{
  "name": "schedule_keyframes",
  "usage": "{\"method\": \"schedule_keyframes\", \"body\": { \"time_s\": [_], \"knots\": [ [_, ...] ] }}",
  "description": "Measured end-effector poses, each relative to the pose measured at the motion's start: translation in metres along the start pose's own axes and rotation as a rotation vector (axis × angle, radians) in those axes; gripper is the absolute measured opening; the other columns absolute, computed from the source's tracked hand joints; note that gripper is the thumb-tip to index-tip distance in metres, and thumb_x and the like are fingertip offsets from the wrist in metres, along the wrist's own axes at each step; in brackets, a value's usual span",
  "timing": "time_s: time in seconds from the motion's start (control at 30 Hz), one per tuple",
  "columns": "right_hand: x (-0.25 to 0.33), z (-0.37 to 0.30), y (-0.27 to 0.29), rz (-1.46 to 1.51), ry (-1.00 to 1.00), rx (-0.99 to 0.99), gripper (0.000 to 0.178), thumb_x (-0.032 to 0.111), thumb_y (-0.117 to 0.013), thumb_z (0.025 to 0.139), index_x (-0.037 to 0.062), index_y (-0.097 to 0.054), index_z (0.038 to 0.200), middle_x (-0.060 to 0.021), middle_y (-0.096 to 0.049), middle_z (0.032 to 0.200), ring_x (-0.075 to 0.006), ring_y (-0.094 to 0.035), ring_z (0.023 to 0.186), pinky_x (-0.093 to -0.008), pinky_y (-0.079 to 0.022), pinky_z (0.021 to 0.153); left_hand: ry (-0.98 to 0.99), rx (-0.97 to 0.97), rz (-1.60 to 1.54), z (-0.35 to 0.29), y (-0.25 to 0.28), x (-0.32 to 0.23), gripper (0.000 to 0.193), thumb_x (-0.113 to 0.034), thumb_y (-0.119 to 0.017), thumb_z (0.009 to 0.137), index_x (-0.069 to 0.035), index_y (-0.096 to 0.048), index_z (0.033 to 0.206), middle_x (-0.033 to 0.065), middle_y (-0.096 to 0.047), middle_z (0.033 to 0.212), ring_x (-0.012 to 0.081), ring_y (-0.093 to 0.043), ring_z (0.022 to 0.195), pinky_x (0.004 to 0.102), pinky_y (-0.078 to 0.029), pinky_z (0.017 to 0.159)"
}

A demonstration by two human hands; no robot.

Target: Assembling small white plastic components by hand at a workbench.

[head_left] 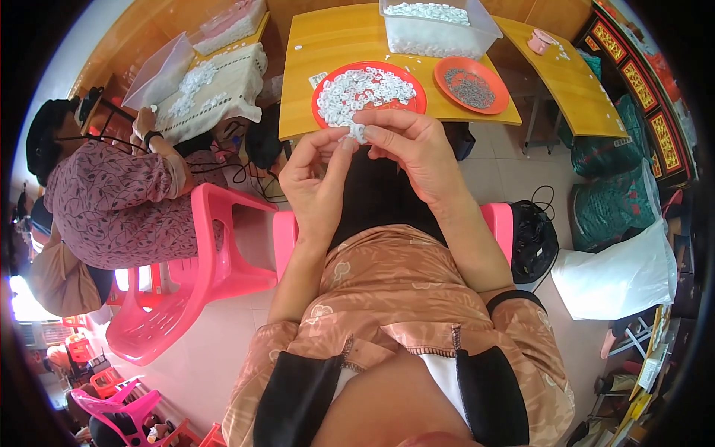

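Note:
Both my hands meet in front of me, just short of the near rim of a red plate (421, 100) heaped with small white plastic pieces (365, 86). A small white plastic piece (358, 132) is pinched between my left hand (316, 164) and my right hand (417, 149), thumbs and forefingers on it from either side. Its exact form is partly covered by my fingertips. To the right of the plate, an orange-red dish (498, 97) holds many small grey metal-looking parts (469, 88).
A yellow table (328, 37) carries both dishes and a clear bin (443, 37) of white pieces. At left, another person (123, 194) sits by a cloth-covered table (231, 93). A pink chair (201, 276) stands at my left; a white sack (618, 276) lies right.

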State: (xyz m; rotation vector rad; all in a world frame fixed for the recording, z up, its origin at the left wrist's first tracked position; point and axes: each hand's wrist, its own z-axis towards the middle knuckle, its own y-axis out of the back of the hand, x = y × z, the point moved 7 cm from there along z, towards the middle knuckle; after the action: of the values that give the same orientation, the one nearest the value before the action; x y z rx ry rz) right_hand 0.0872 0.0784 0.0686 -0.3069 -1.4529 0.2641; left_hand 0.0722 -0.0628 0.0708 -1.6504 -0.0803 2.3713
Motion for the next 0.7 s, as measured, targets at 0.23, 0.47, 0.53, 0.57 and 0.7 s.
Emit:
{"method": "schedule_keyframes", "body": {
  "time_s": [0.23,0.47,0.53,0.57,0.7],
  "knots": [
    [0.017,-0.005,-0.007,-0.224,0.259,-0.028,0.020,0.003,-0.062,0.084,-0.0034,-0.065,0.102,-0.0068,-0.066,0.096,-0.0100,-0.060,0.087,-0.0225,-0.050,0.077,-0.017,0.007,0.076,-0.002,-0.001,-0.001,0.014,0.001,-0.062,0.083,0.003,-0.062,0.097,0.0050,-0.065,0.083,0.0065,-0.059,0.075,0.0181,-0.045,0.067],
    [0.025,-0.007,-0.009,-0.305,0.322,-0.018,0.014,0.002,-0.062,0.083,-0.0050,-0.066,0.094,-0.0080,-0.067,0.087,-0.0107,-0.062,0.077,-0.0222,-0.050,0.069,-0.006,0.035,0.027,-0.001,-0.004,-0.003,0.017,0.001,-0.063,0.084,0.003,-0.060,0.100,0.0057,-0.065,0.082,0.0067,-0.059,0.073,0.0184,-0.045,0.065],
    [0.025,-0.006,-0.008,-0.248,0.274,-0.001,0.014,0.002,-0.062,0.083,-0.0049,-0.067,0.094,-0.0077,-0.067,0.086,-0.0109,-0.063,0.075,-0.0221,-0.050,0.069,0.018,0.058,-0.017,0.000,-0.003,-0.002,0.018,0.001,-0.063,0.083,0.003,-0.060,0.101,0.0061,-0.065,0.082,0.0071,-0.060,0.073,0.0186,-0.046,0.064],
    [0.026,-0.006,-0.008,-0.241,0.263,0.026,0.015,0.002,-0.062,0.083,-0.0051,-0.066,0.095,-0.0082,-0.067,0.086,-0.0112,-0.063,0.075,-0.0221,-0.050,0.069,0.049,0.080,-0.069,0.001,-0.003,0.000,0.019,0.001,-0.063,0.083,0.003,-0.060,0.102,0.0067,-0.066,0.082,0.0077,-0.060,0.073,0.0190,-0.046,0.064],
    [0.025,-0.004,-0.004,-0.066,0.103,0.084,0.020,0.002,-0.064,0.081,-0.0059,-0.062,0.100,-0.0101,-0.067,0.084,-0.0111,-0.063,0.074,-0.0219,-0.050,0.069,0.155,0.192,-0.235,0.004,-0.007,0.007,0.024,0.002,-0.064,0.081,0.003,-0.060,0.105,0.0086,-0.067,0.080,0.0098,-0.062,0.069,0.0198,-0.048,0.062]
  ]
}}
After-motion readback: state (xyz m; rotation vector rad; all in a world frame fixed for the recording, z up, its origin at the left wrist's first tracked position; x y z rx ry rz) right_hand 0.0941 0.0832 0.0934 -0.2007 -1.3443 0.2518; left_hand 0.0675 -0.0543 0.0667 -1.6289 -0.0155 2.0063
